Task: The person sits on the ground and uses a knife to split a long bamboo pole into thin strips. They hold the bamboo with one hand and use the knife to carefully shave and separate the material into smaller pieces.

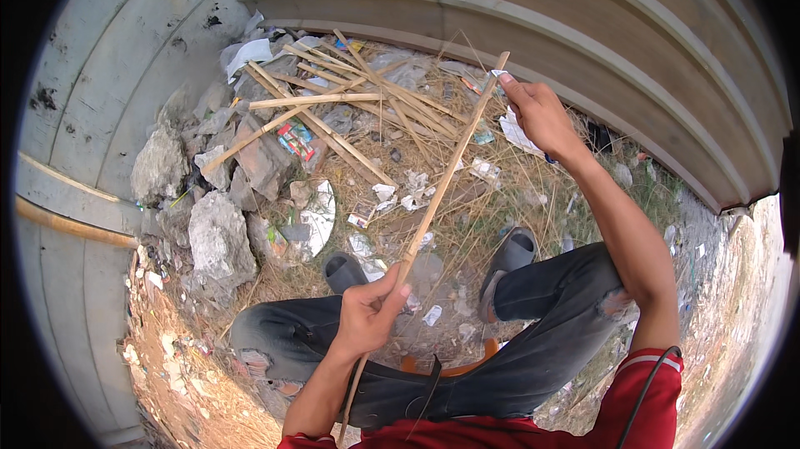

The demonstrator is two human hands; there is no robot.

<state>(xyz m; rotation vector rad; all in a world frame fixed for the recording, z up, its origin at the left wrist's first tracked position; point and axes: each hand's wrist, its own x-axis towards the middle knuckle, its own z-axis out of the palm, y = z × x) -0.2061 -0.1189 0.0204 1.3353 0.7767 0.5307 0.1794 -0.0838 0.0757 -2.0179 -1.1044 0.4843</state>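
Note:
A long, pale bamboo strip (450, 170) slants from my lap up to the far right. My left hand (369, 313) is closed round its lower part, thumb laid along it, and the tail end runs down past my wrist. Close to the far end, my right hand (537, 112) is closed in a pinch on a small white piece (498, 73) that lies against the strip. What that piece is made of is too small to tell. Beyond my hands, several more bamboo strips (317, 102) lie in a loose, crossed pile on the ground.
Corrugated metal walls (550, 7) rise at the far side and left. Broken concrete lumps (221, 236) sit left of the pile. Paper scraps (319, 220), colourful wrappers (296, 139) and dry grass litter the ground. My slippers (512, 251) are beyond my knees; an orange seat edge (467, 366) shows beneath me.

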